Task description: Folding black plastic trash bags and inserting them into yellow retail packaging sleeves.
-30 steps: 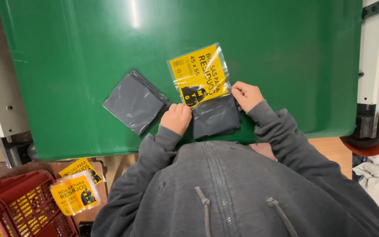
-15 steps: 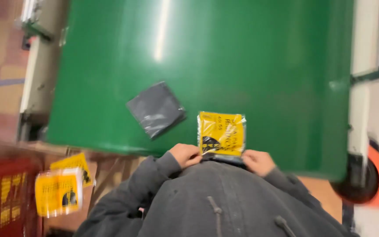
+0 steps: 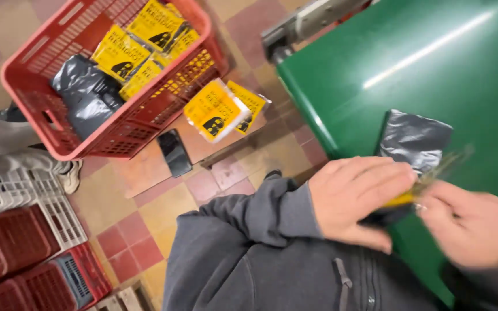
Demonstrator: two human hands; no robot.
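Both hands, left hand and right hand, pinch a blurred yellow packet in closed grips over the green surface.

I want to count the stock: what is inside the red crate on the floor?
Inside the red crate lie several yellow packets and a dark grey plastic bag. Whatever is under them is covered, so the full number cannot be told.

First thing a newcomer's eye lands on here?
Probably the red crate on the tiled floor at upper left, filled with bright yellow packets and a dark bag. Next, the left hand and right hand pinching one blurred packet at the green table edge.
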